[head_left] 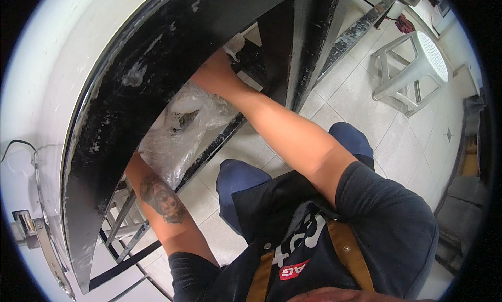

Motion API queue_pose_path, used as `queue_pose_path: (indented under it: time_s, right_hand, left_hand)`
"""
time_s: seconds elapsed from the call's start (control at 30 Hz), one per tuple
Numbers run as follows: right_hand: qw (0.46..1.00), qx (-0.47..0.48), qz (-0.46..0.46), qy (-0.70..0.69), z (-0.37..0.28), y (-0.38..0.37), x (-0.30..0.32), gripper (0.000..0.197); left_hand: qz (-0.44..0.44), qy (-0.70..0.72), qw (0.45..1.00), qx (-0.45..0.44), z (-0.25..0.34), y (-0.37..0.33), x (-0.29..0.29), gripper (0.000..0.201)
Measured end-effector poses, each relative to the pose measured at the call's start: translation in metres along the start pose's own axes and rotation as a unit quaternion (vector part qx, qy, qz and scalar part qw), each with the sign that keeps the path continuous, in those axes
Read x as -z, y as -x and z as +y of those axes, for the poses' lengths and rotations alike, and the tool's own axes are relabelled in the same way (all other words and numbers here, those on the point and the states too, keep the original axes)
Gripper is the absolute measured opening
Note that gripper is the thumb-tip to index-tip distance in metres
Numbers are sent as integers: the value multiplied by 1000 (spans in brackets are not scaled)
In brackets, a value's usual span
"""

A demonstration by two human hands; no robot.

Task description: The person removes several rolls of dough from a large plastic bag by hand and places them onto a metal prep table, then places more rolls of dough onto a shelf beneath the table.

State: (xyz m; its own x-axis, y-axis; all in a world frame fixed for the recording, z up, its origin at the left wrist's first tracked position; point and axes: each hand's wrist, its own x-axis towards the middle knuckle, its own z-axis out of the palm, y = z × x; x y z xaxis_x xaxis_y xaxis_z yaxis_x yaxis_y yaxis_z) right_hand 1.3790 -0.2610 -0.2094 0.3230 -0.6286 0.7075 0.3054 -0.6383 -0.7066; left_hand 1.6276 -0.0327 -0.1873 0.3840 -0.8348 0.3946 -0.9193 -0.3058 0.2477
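Note:
Both my arms reach in under the black-edged table (130, 77). A crumpled clear plastic bag (193, 121) lies between them on the frame beneath the tabletop, with something pale and dark showing inside it. My right hand (213, 72) is at the far end of the bag, close to a whitish crumpled piece (235, 44); the tabletop edge hides its fingers. Of my left arm the tattooed forearm (159, 197) shows beside the near end of the bag. The left hand itself is out of sight behind the table edge, so what it touches is hidden.
Black, paint-worn metal bars (217, 147) of the table frame run close below my arms. A grey plastic stool (413, 66) stands on the tiled floor (355, 103) at the right. A metal clamp-like piece (44, 244) and a dark cable (18, 142) are at the far left.

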Motion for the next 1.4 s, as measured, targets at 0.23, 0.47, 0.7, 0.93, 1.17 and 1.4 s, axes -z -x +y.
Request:
queue_pose_path:
  time_s: [0.23,0.47,0.7,0.93,1.17,1.4]
  right_hand:
    - [980,-25,-175,87,26,2,-72,101]
    - [967,-5,-235,96,28,9,-41,100]
    - [987,-18,-126,96,-38,51,25,78]
    - [967,-77,-193,147,-51,132,78,67]
    - [950,3,-249,186,-66,141,68,79]
    - [879,137,-402,217,-84,109,60,25]
  left_hand:
    - [80,-134,986,-57,-37,53,11,42]
    - [-37,87,990,102,125,45,18,55]
    - [41,-41,997,-56,166,78,-25,69]
    - [111,-26,994,-8,167,110,-50,67]
    - [184,285,929,149,150,137,-33,64]
    - [325,342,855,213,162,122,17,50]
